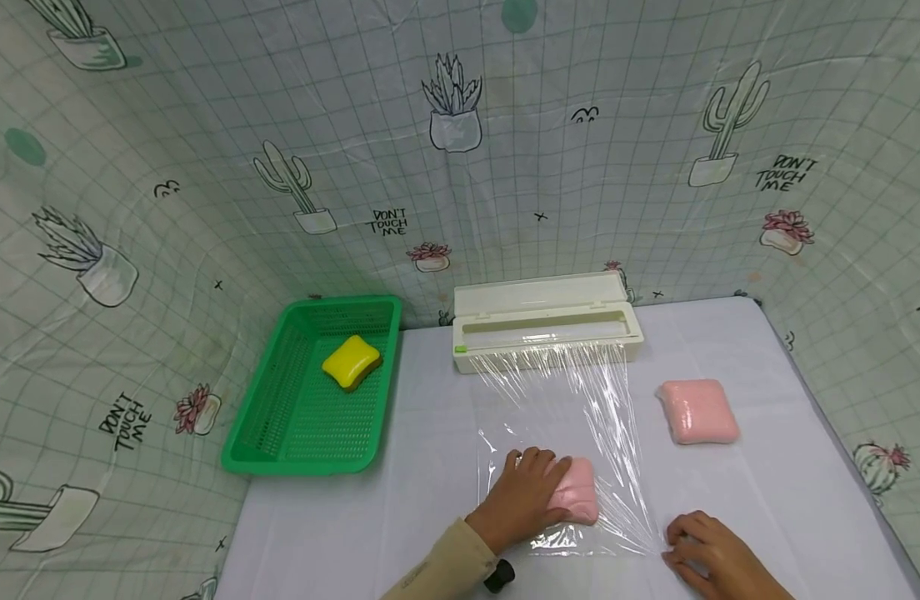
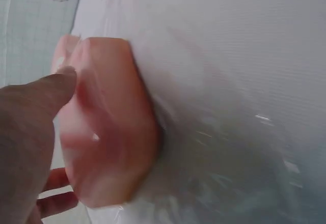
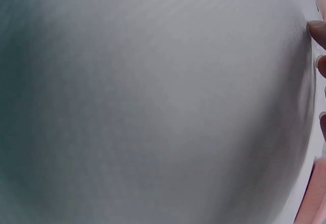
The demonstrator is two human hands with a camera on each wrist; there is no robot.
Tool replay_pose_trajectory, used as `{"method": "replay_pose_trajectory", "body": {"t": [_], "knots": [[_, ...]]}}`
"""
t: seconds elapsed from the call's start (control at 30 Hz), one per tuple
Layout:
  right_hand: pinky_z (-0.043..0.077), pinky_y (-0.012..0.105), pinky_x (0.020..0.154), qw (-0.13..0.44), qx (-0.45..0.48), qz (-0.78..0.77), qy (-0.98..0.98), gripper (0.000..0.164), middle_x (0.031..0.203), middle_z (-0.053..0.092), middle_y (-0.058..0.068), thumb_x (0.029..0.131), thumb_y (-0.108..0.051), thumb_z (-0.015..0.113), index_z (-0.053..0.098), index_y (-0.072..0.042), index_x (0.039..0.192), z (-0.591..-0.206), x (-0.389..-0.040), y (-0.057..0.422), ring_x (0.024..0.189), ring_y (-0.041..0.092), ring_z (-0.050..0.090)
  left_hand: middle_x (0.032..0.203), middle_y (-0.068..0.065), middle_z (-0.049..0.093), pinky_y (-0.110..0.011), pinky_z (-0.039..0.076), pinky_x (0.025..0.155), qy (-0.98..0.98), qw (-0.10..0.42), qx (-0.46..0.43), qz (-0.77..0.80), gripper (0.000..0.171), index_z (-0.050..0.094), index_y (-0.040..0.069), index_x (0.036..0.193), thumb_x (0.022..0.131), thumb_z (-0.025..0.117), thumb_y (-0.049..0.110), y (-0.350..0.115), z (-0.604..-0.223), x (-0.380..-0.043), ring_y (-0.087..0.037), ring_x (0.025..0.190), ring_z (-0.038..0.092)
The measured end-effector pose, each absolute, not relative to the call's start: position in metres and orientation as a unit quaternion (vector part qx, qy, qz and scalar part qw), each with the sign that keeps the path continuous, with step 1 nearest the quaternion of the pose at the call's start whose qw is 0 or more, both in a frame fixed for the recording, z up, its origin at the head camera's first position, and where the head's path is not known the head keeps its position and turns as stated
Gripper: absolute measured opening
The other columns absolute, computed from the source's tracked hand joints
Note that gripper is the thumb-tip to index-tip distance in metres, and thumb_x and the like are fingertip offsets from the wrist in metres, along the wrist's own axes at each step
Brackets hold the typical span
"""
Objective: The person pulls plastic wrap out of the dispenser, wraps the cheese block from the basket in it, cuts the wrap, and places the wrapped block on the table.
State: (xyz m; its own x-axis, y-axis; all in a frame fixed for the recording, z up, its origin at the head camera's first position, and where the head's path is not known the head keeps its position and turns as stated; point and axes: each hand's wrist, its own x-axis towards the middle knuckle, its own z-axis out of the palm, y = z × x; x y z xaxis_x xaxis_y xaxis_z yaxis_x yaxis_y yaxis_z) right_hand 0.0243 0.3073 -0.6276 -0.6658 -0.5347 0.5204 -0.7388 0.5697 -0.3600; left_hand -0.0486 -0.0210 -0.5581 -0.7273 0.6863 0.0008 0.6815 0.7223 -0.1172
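Note:
A pink, pillow-shaped sponge (image 1: 578, 492) lies on a sheet of clear cling film (image 1: 535, 417). Across its left part is my left hand (image 1: 522, 493), gripping it with the thumb at the near edge and the fingers over the far side. The left wrist view shows the sponge (image 2: 112, 122) close up, with the thumb against its face. At the film's near right corner my right hand (image 1: 711, 554) has its fingers bent, and the film is drawn out toward the fingertips. Only the fingertips (image 3: 317, 30) show at the edge of the right wrist view.
A white cling film dispenser (image 1: 550, 358) with its lid up stands at the back, the film running from it. To the right lies another pink sponge (image 1: 700, 412). A green basket (image 1: 302, 450) at left holds a yellow sponge (image 1: 351, 360). Printed cloth (image 1: 505, 183) hangs behind the table.

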Motion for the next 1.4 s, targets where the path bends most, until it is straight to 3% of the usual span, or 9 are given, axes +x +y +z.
{"method": "replay_pose_trajectory", "body": {"t": [0.13,0.33,0.4,0.53,0.73,0.93,1.2,1.33,1.4], "knots": [[0.045,0.015,0.077,0.182,0.366,0.279,-0.869,0.05,0.098,0.061,-0.015,0.106,-0.056,0.047,0.074,-0.028,0.075,-0.626,0.024,0.306,0.087,0.004,0.055,0.141,0.002,0.057,-0.036,0.044,0.104,-0.933,0.018,-0.36,0.001,0.068,0.056,0.021,0.147,0.095,0.07,0.062,-0.046,-0.564,-0.04,-0.015,0.13,0.052],[0.045,0.015,0.077,0.196,0.368,0.271,-0.868,0.054,0.098,0.061,-0.015,0.109,-0.055,0.041,0.073,-0.028,0.075,-0.622,0.024,0.304,0.087,0.004,0.055,0.123,0.008,0.059,-0.033,0.044,0.1,-0.915,0.028,-0.402,0.03,0.072,0.062,0.023,0.129,0.082,0.075,0.075,-0.093,-0.573,-0.022,-0.011,0.117,0.054],[0.045,0.016,0.076,0.203,0.369,0.274,-0.865,0.052,0.098,0.061,-0.014,0.109,-0.054,0.042,0.073,-0.028,0.076,-0.621,0.023,0.303,0.088,0.005,0.055,0.12,0.009,0.059,-0.032,0.044,0.099,-0.907,0.022,-0.419,0.041,0.068,0.063,0.024,0.126,0.082,0.075,0.075,-0.105,-0.577,-0.017,-0.01,0.114,0.054],[0.046,0.016,0.078,0.211,0.363,0.282,-0.863,0.049,0.098,0.061,-0.013,0.11,-0.053,0.043,0.071,-0.028,0.078,-0.619,0.023,0.304,0.09,0.004,0.054,0.115,0.01,0.06,-0.031,0.045,0.097,-0.898,0.019,-0.438,0.031,0.047,0.067,0.027,0.118,0.089,0.076,0.062,-0.12,-0.583,-0.011,-0.009,0.109,0.055],[0.043,0.01,0.085,0.2,0.338,0.301,-0.869,0.048,0.099,0.061,-0.014,0.109,-0.054,0.043,0.071,-0.029,0.079,-0.617,0.024,0.305,0.092,0.002,0.053,0.104,0.013,0.063,-0.028,0.045,0.095,-0.875,0.085,-0.475,0.04,0.016,0.07,0.029,0.105,0.093,0.079,0.035,-0.129,-0.586,-0.012,-0.007,0.102,0.057],[0.041,0.009,0.089,0.198,0.331,0.316,-0.867,0.044,0.099,0.06,-0.013,0.109,-0.052,0.045,0.07,-0.028,0.083,-0.611,0.021,0.305,0.093,0.002,0.053,0.101,0.012,0.066,-0.029,0.046,0.095,-0.876,0.097,-0.472,0.031,0.009,0.071,0.027,0.102,0.094,0.075,0.025,-0.131,-0.585,-0.014,-0.008,0.099,0.057],[0.04,0.01,0.092,0.19,0.307,0.331,-0.872,0.038,0.099,0.063,-0.013,0.11,-0.048,0.046,0.068,-0.023,0.091,-0.594,0.003,0.302,0.095,0.003,0.053,0.096,0.01,0.066,-0.034,0.045,0.091,-0.908,0.088,-0.373,-0.167,0.011,0.071,0.021,0.098,0.094,0.078,0.013,-0.131,-0.572,-0.029,-0.01,0.094,0.057],[0.04,0.014,0.087,0.161,0.254,0.312,-0.901,0.015,0.098,0.064,-0.014,0.107,-0.03,0.064,0.064,-0.025,0.093,-0.589,-0.006,0.296,0.093,0.003,0.053,0.092,0.009,0.066,-0.036,0.043,0.089,-0.907,0.086,-0.335,-0.242,0.013,0.068,0.017,0.098,0.093,0.078,0.01,-0.131,-0.571,-0.04,-0.011,0.09,0.057],[0.042,0.018,0.084,0.142,0.219,0.286,-0.922,0.018,0.097,0.064,-0.015,0.098,-0.016,0.076,0.062,-0.026,0.091,-0.589,-0.01,0.292,0.091,0.004,0.053,0.091,0.007,0.067,-0.036,0.043,0.087,-0.905,0.086,-0.326,-0.259,0.013,0.068,0.016,0.098,0.092,0.078,0.009,-0.131,-0.572,-0.045,-0.012,0.088,0.057]]}}
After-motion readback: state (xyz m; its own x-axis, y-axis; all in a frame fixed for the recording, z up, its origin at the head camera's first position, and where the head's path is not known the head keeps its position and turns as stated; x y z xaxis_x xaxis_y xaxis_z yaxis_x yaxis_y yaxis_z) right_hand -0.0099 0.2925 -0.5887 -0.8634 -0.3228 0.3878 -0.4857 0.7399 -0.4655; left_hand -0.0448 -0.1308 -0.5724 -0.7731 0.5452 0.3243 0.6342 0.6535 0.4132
